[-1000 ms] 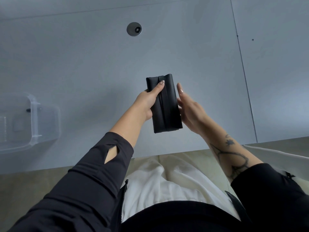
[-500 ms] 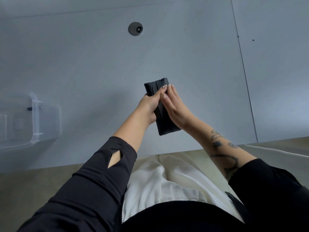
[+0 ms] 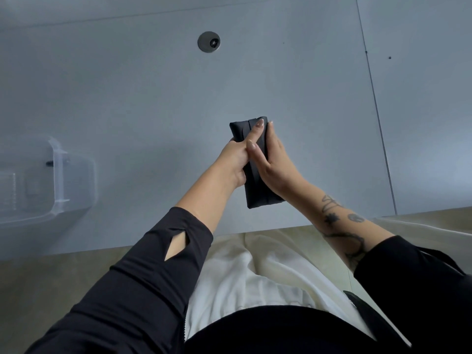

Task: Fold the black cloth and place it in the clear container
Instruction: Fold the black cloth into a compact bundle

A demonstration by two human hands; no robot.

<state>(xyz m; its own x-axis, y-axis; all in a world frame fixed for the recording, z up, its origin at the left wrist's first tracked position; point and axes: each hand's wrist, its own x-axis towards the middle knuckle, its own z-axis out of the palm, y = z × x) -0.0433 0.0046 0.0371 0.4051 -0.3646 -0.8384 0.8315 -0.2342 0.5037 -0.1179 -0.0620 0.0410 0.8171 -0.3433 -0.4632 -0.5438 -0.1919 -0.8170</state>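
Observation:
The black cloth (image 3: 255,190) is folded into a narrow thick rectangle, held between both hands just above the grey table (image 3: 153,111). My left hand (image 3: 236,159) grips its left side, index finger stretched up the top face. My right hand (image 3: 277,164) clasps the right side, fingers wrapped over the edge. The clear container (image 3: 61,180) stands at the far left of the table, well apart from the cloth; its inside is hard to make out.
A round metal cable grommet (image 3: 209,42) sits in the table at the back. A seam in the tabletop (image 3: 378,118) runs down the right side. The table's near edge (image 3: 255,229) lies just below the hands, above my lap.
My right hand has come in from the open position beside the cloth and closed onto its right side. The cloth has tilted slightly while both hands press it together.

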